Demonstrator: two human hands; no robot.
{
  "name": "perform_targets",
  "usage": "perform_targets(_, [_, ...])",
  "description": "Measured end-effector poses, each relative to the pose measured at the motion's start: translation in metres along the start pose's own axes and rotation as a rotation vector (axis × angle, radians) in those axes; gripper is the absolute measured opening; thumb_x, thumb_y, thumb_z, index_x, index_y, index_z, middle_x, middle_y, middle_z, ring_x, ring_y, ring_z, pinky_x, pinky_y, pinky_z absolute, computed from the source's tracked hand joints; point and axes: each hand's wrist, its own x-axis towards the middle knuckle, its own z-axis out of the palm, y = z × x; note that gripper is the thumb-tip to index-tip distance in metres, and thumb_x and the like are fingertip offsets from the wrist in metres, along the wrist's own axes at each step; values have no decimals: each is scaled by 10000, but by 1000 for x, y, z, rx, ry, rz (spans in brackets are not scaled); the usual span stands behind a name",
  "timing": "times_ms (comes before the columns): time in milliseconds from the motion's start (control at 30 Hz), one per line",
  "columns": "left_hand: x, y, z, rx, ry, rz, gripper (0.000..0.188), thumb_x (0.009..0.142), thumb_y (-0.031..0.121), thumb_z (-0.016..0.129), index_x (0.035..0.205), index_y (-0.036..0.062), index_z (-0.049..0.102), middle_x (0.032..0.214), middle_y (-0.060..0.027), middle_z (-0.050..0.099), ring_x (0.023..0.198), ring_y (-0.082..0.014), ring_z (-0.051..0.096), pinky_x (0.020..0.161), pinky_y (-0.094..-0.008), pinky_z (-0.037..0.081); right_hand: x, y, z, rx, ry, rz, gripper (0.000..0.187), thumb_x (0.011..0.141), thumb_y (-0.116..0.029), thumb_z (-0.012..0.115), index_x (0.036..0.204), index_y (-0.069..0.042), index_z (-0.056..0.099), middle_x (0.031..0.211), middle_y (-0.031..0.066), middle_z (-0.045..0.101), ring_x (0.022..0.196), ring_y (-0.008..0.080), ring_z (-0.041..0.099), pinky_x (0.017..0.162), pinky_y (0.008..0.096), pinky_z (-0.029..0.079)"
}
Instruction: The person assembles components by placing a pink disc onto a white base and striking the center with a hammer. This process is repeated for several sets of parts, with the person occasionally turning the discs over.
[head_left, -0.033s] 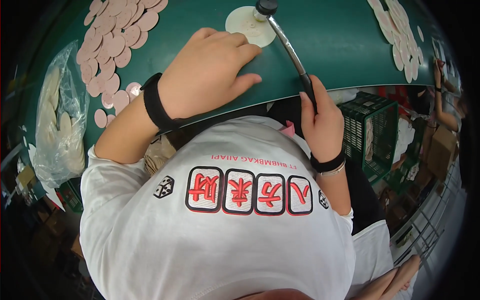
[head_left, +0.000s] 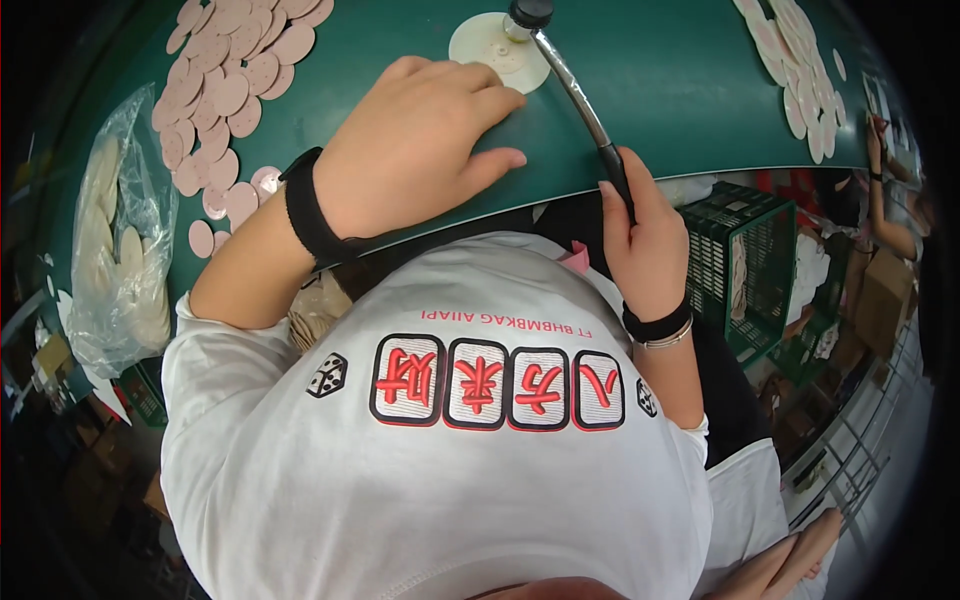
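Observation:
A pale cream round disc (head_left: pixel 490 50) with a small raised ring at its middle lies on the green table (head_left: pixel 690 100). Against its near left edge is my left hand (head_left: pixel 415 145), palm down. The index finger is bent and the thumb sticks out apart from it; the other fingertips are hidden. My right hand (head_left: pixel 645 240) is wrapped round the black grip of a hammer (head_left: pixel 575 85) with a metal shaft. Over the disc's far right part stands the hammer's black round head. Whether its lower face touches the disc I cannot tell.
Many pink round discs (head_left: pixel 232 90) are heaped at the left. Beside them lies a clear plastic bag (head_left: pixel 125 250) of pale discs. More pale discs (head_left: pixel 790 60) form a pile at the far right. Below the table edge, a green crate (head_left: pixel 745 270) stands near another person's arm (head_left: pixel 890 215).

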Motion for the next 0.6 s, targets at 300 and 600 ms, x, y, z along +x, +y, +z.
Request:
perform_targets(300, [-5,-24,25,304,185,60,470,903,259,762,1307,40,661,1367,-127,643,1293,-283,607,1138,-480,426,-5,0,-12,228,160,-88,396,1024,-121,661,1405,-23,616,854,211,683,634,285,644,636,354,522])
perform_targets(600, [-3,-26,25,285,182,65,446,906,186,719,1328,55,663,1347,-119,641,1279,-281,610,1131,-482,433,-23,0,-15,180,137,-42,400,1025,-79,643,1411,19,602,974,220,726,695,293,697,668,335,544])
